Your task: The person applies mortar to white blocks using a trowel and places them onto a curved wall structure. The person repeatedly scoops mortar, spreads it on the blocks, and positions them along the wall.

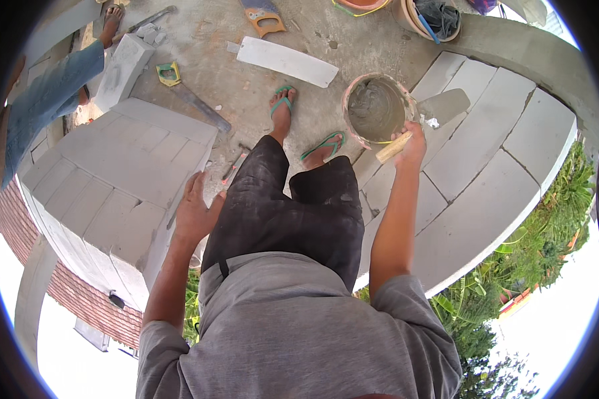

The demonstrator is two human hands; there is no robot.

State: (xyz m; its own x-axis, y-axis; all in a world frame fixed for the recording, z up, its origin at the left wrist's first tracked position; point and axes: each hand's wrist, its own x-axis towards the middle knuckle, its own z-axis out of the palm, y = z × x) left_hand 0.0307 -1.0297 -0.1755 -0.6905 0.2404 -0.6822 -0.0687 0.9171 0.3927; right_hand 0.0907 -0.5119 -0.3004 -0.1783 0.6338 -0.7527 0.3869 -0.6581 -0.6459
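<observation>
1. Trowel beside the bucket: our right hand grips its handle; our left hand, fingers apart, holds nothing.
2. Blocks are laid; mortar, we judge, is left unused.

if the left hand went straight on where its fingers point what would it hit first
Ahead of the left hand, probably the pale block wall first; depth is unclear, so it might pass over toward the yellow-handled saw.

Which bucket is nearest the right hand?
The bucket of grey mix, beside the right hand; the bucket with the dark bundle and the orange bucket sit farther off, near the picture's top.
</observation>
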